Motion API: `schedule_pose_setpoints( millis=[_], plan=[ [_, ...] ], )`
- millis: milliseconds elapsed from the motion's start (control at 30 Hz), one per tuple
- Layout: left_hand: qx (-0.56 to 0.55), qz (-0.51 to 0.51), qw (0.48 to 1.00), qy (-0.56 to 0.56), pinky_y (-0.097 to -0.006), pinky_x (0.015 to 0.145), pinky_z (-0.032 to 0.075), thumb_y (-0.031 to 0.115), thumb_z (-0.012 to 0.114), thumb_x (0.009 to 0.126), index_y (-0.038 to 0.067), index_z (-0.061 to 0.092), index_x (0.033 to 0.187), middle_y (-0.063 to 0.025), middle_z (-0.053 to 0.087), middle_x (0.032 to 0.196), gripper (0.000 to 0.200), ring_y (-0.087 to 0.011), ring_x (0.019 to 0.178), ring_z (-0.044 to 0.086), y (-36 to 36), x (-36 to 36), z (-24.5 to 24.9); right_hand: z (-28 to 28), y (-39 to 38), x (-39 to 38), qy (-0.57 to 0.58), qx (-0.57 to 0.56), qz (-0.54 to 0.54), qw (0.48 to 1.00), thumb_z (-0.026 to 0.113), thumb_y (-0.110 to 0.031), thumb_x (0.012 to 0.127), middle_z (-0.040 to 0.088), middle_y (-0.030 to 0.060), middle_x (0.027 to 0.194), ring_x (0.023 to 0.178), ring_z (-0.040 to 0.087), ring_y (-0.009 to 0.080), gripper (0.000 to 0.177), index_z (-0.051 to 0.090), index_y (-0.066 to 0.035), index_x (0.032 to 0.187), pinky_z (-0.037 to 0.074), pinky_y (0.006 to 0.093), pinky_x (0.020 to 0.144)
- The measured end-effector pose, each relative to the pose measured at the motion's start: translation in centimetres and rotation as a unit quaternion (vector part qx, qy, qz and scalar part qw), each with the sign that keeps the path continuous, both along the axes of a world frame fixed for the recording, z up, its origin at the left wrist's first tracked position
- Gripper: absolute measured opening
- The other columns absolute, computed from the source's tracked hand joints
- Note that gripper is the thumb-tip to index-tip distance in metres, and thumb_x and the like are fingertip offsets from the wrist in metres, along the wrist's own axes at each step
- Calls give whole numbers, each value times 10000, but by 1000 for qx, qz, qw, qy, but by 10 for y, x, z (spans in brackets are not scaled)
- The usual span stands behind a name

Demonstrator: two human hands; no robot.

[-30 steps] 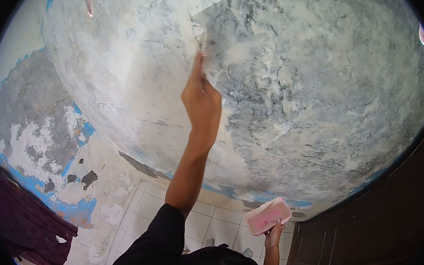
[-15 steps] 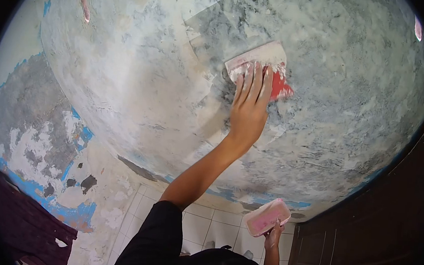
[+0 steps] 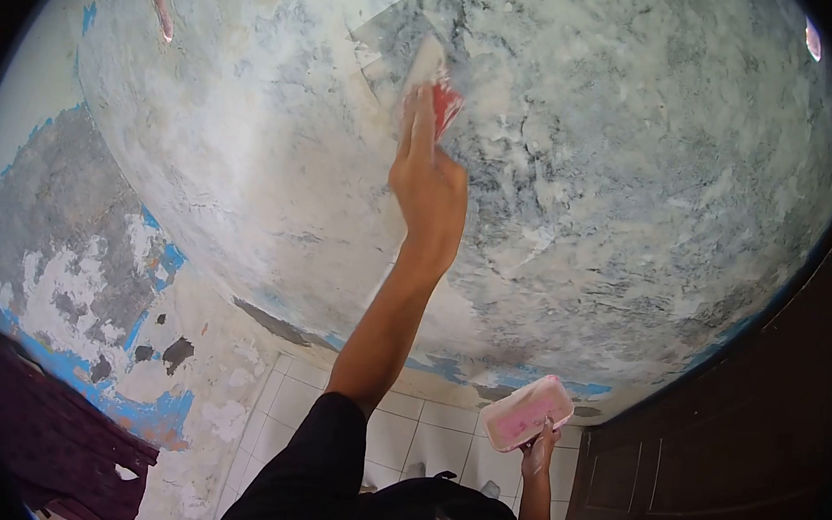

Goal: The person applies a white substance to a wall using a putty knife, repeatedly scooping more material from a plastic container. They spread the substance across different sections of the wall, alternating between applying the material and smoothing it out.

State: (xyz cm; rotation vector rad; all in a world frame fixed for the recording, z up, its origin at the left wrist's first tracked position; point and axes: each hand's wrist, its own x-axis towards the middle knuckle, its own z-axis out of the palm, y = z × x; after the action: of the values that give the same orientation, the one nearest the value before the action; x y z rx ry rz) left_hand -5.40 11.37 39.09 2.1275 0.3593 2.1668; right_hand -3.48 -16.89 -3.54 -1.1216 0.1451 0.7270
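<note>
My left hand (image 3: 428,188) reaches up to the wall, its fingers closed around a putty scraper (image 3: 445,104) with a red part and a pale, putty-smeared blade. The scraper is at the patchy grey-and-white wall (image 3: 598,177), turned nearly edge-on and a little blurred. Low on the right, my right hand (image 3: 539,448) grips the edge of a shallow rectangular putty tray (image 3: 528,413), which has pink and whitish residue inside. White smears show on the right-hand fingers.
Dark wooden cabinet doors (image 3: 682,477) stand at the right. A dark purple cloth (image 3: 50,437) hangs at the lower left, beside a wall with peeling blue paint (image 3: 154,420). White floor tiles (image 3: 440,448) lie below. A slot-like hole (image 3: 161,7) is cut in the upper-left wall.
My left hand has swept the scraper left and slightly up along the wall, turning it from broad face to nearly edge-on. The tray in my right hand has risen slightly.
</note>
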Motion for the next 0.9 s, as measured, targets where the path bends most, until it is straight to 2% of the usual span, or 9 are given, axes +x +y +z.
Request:
schedule_pose_setpoints(
  millis=[167, 267, 367, 467, 500, 600, 733, 833, 900],
  plan=[
    [97, 19, 982, 163, -454, 1063, 469, -167, 521, 687, 6, 509, 1420, -226, 498, 1456, 753, -411, 1318, 510, -25, 41, -54, -19, 0, 6, 11, -35, -5, 999, 541, -531, 956, 500, 105, 1293, 1070, 602, 273, 624, 278, -190, 1407, 566, 464, 775],
    [81, -41, 964, 249, -471, 1086, 446, -159, 539, 665, 1, 526, 1400, -213, 537, 1423, 753, -399, 1288, 542, -50, 32, -89, -10, -3, 4, 8, -3, 5, 1000, 576, -506, 939, 414, 120, 1387, 1181, 525, 300, 710, 214, -158, 1442, 510, 506, 862],
    [13, -114, 958, 261, -502, 1137, 374, -156, 536, 674, -28, 505, 1403, -232, 505, 1443, 740, -393, 1337, 492, -52, 12, -80, -4, -8, 5, 3, 1, 7, 1000, 579, -516, 935, 406, 122, 1394, 1185, 522, 306, 725, 210, -156, 1445, 502, 515, 874],
    [102, -10, 982, 161, -503, 1155, 354, -170, 525, 677, -24, 493, 1418, -241, 471, 1469, 756, -384, 1372, 452, -33, 14, -42, -9, -11, 6, 13, -29, 15, 999, 581, -525, 931, 387, 129, 1418, 1220, 505, 317, 752, 191, -157, 1459, 492, 526, 894],
    [95, 28, 975, 198, -495, 1167, 335, -141, 541, 718, -39, 480, 1423, -233, 453, 1489, 715, -374, 1393, 431, -30, 20, -36, -10, -11, 5, 12, -25, 15, 1000, 583, -525, 930, 384, 130, 1422, 1228, 499, 318, 761, 183, -159, 1463, 489, 530, 898],
    [173, 97, 941, 275, -493, 1180, 315, -85, 556, 770, -50, 453, 1437, -228, 437, 1505, 675, -366, 1400, 423, -18, 51, -82, -10, -11, 2, 12, -17, 16, 1000, 588, -525, 927, 373, 133, 1435, 1252, 483, 323, 783, 162, -160, 1474, 483, 539, 910],
    [129, -12, 912, 389, -461, 1175, 342, -89, 557, 766, -34, 455, 1444, -232, 439, 1503, 688, -352, 1368, 466, -55, 36, -139, -7, -7, -4, 18, -15, -6, 1000, 567, -530, 937, 437, 121, 1381, 1189, 536, 311, 698, 232, -174, 1435, 519, 520, 863],
    [17, -163, 945, 284, -462, 1134, 390, -192, 473, 739, -56, 451, 1441, -256, 537, 1396, 715, -377, 1296, 536, -63, 16, -122, -7, -11, 2, 29, -6, -3, 1000, 575, -513, 941, 408, 131, 1410, 1227, 511, 324, 726, 196, -163, 1452, 504, 525, 893],
    [37, -86, 989, 115, -397, 1088, 436, -236, 414, 744, -28, 484, 1434, -242, 593, 1338, 724, -333, 1208, 611, -52, 12, -80, -8, -17, 2, 32, -2, 4, 999, 583, -500, 943, 379, 138, 1438, 1261, 487, 333, 756, 162, -158, 1470, 488, 533, 919]
  ],
)
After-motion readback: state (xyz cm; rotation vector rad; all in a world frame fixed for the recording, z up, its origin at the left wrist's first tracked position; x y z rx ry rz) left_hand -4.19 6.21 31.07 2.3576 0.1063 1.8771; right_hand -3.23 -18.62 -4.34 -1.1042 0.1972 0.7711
